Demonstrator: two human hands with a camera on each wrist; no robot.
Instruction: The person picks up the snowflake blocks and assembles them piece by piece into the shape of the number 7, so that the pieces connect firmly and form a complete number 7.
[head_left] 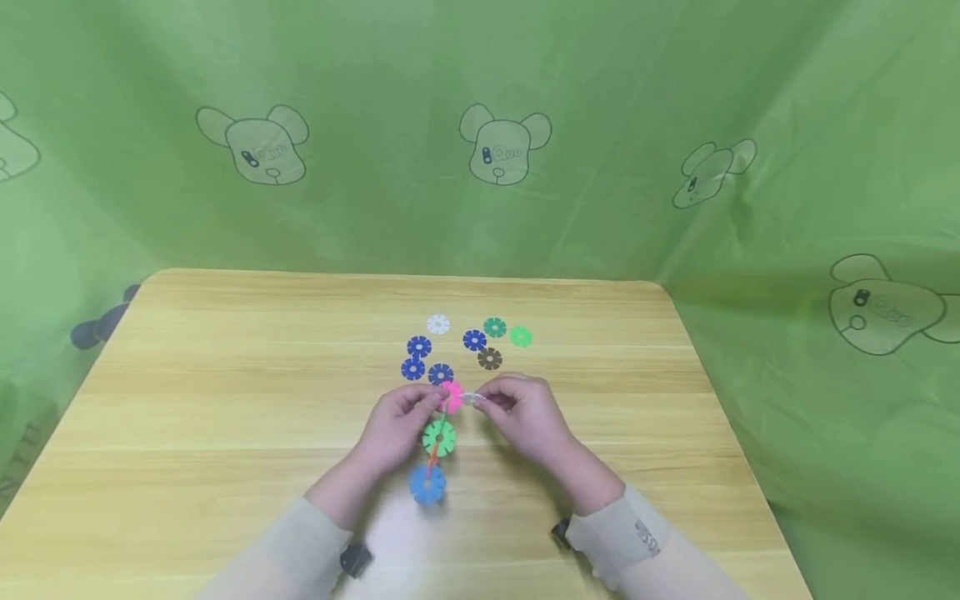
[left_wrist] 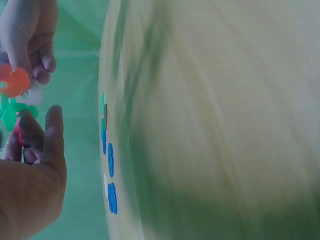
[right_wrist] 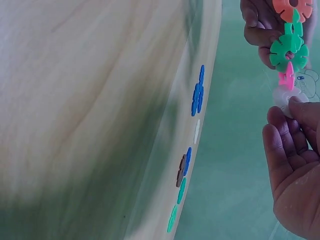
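Note:
A chain of slotted plastic snowflake discs hangs above the table between the two hands. From its lower end it runs blue disc [head_left: 427, 485], orange disc [right_wrist: 294, 9], light green disc [head_left: 438, 438], a darker green disc seen nearly edge-on, and pink disc [head_left: 453, 395]. My left hand [head_left: 395, 425] pinches the pink disc between thumb and fingers. With thumb and fingertips, my right hand [head_left: 529, 418] pinches a whitish translucent disc [right_wrist: 282, 100]. Its edge meets the pink disc's edge in the right wrist view; how deep the slots engage cannot be told.
Loose discs lie flat on the wooden table [head_left: 225, 392] beyond the hands: several blue discs [head_left: 419, 347], a white disc [head_left: 438, 324], a brown disc [head_left: 490, 359], a dark green disc [head_left: 494, 327] and a bright green disc [head_left: 521, 337]. Green printed curtain [head_left: 375, 225] surrounds the table.

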